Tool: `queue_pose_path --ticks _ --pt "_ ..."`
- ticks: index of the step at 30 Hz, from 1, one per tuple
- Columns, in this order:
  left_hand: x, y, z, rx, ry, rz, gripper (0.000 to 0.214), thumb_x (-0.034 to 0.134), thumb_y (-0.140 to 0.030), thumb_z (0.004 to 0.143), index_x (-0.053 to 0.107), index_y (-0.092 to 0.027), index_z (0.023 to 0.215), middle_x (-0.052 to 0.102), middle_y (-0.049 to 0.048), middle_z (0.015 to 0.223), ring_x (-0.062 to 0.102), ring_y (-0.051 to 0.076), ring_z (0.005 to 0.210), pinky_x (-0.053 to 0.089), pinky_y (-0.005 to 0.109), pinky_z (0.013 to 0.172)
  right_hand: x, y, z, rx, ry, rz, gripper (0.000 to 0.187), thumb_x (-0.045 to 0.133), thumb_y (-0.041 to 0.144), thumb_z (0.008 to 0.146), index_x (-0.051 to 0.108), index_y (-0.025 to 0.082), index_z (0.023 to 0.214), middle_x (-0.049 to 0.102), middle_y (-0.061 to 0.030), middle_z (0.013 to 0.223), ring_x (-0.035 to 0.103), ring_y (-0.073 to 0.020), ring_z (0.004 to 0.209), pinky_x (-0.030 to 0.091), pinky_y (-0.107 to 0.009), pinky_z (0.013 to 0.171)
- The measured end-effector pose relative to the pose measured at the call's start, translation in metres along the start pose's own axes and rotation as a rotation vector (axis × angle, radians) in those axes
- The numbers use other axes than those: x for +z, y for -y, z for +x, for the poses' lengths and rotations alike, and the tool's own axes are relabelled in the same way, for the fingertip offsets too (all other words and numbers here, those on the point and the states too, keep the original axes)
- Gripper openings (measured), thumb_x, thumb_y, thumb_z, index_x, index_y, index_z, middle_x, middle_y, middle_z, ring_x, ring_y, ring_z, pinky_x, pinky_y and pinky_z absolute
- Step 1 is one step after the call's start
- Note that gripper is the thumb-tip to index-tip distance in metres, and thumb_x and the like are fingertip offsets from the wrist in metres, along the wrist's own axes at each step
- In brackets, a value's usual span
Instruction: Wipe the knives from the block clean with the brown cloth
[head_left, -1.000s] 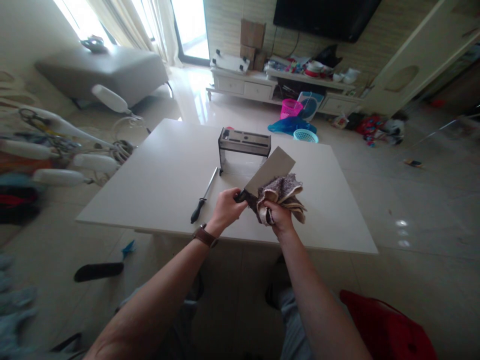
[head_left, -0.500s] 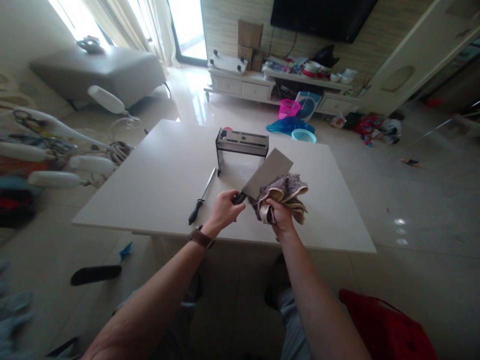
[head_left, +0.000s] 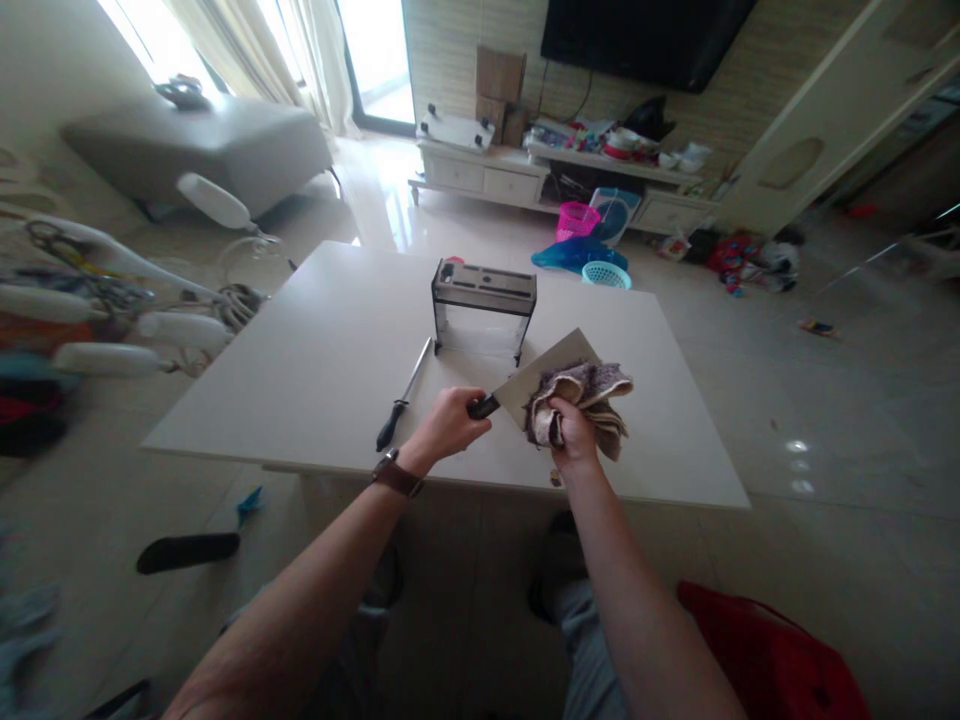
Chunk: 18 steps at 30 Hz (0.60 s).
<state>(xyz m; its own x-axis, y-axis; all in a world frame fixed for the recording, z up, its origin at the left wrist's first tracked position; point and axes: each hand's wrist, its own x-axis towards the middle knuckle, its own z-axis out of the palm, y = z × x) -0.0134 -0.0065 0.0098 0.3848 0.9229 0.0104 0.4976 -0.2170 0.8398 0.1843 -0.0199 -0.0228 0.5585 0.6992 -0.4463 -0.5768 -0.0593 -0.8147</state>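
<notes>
Grey metal: the knife (head_left: 535, 375) looks stiff and heavy, best held by its black handle (head_left: 484, 406). Just inside the tabletop's (head_left: 300, 370) near edge, the left hand (head_left: 452, 424) grips that; the right hand (head_left: 576, 437) squeezes soft cloth (head_left: 589, 383) against the blade (head_left: 523, 386).

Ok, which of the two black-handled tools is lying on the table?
The slim sharpening steel, left of the left hand; the broad-bladed cleaver is instead gripped in that hand.
</notes>
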Motion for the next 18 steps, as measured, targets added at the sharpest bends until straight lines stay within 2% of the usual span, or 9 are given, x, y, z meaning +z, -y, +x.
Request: queue_pose_path --ticks 5,13,18 --pt "-0.008 0.004 0.000 -0.014 0.084 -0.021 0.003 0.058 -0.019 0.071 0.059 -0.017 0.072 0.053 -0.0045 0.057 0.052 0.009 0.040 0.033 0.019 0.038 -0.002 0.008 0.008 0.026 -0.033 0.082 0.022 0.073 0.007 0.058 0.068 0.016 0.078 0.073 0.0038 0.070 0.069 -0.0122 0.060 0.060 -0.020 0.057" --pt "-0.022 0.013 -0.003 -0.055 0.164 -0.037 0.015 0.060 -0.019 0.070 0.067 -0.015 0.082 0.062 -0.0022 0.063 0.055 0.010 0.039 0.037 0.019 0.036 -0.004 0.022 0.016 -0.064 -0.094 0.150 0.022 0.069 0.009 0.061 0.066 0.017 0.082 0.072 0.0049 0.074 0.069 -0.0109 0.064 0.060 -0.019 0.061" --pt "-0.026 0.011 -0.004 -0.050 0.174 -0.022 0.009 0.059 -0.017 0.068 0.065 -0.016 0.076 0.057 -0.0039 0.055 0.055 0.011 0.038 0.037 0.018 0.035 -0.012 0.029 0.023 -0.085 -0.115 0.156 0.025 0.070 0.011 0.062 0.064 0.018 0.085 0.072 0.0048 0.075 0.070 -0.0119 0.066 0.061 -0.020 0.062"
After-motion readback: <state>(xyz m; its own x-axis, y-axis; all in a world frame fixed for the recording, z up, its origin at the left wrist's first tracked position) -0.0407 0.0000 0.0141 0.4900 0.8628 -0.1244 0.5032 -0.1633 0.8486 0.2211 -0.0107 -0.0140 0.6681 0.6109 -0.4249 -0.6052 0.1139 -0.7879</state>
